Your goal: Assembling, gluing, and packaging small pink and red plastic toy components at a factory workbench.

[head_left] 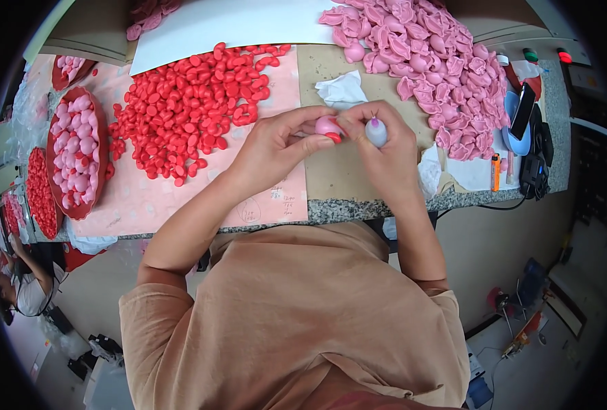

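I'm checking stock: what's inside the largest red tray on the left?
The red tray holds a heap of rounded pink pieces, some with red on them. The heap hides the tray's bottom, so what lies underneath cannot be seen.

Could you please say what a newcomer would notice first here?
Probably the heap of rounded red pieces left of centre, then the crinkled pink pieces piled upper right. Between them, the left hand holds a rounded pink-and-red piece and the right hand a purple-tipped whitish bottle.

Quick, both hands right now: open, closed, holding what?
Left hand: closed, holding a pink piece between thumb and fingers.
Right hand: closed, holding a bottle, fingertips at the pink piece.
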### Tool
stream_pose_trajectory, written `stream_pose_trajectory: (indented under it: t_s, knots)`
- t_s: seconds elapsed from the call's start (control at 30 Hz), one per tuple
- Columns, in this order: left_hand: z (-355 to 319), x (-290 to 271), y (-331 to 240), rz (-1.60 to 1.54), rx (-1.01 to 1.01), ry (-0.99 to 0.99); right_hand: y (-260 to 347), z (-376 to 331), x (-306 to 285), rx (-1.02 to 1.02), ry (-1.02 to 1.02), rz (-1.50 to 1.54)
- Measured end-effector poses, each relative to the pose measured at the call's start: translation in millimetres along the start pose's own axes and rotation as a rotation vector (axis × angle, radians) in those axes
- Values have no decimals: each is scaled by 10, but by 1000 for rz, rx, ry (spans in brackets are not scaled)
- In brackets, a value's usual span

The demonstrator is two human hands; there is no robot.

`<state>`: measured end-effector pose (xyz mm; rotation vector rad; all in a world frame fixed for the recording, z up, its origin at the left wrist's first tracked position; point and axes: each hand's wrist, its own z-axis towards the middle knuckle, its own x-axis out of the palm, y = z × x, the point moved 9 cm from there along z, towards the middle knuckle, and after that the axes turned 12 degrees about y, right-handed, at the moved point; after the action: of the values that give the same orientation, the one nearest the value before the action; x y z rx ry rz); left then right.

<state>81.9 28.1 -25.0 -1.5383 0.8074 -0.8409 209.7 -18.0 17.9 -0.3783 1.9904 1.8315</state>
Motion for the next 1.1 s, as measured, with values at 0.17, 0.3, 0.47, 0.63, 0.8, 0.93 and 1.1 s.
stream_pose_trajectory:
  t_s: [0.17, 0.3, 0.47, 0.63, 0.8, 0.93, 1.1]
  knots:
    - [18, -19, -2, -92, 39, 3, -58, -35, 86, -4, 7, 202]
    - [20, 15, 40, -271, 31, 26, -158, -6, 88, 20, -117, 332]
    - [26, 13, 36, -317, 67, 45, -72, 6, 115, 50, -92, 430]
    - [26, 9, 27, -350, 32, 22, -111, -40, 168, 52, -58, 420]
    - [27, 8, 48, -327, 31, 30, -61, -47, 184, 44, -62, 415]
    - [40, 5, 74, -318, 15, 34, -108, 12, 124, 73, -96, 493]
    - [42, -7, 52, -322, 22, 9, -139, 30, 151, 86, -79, 548]
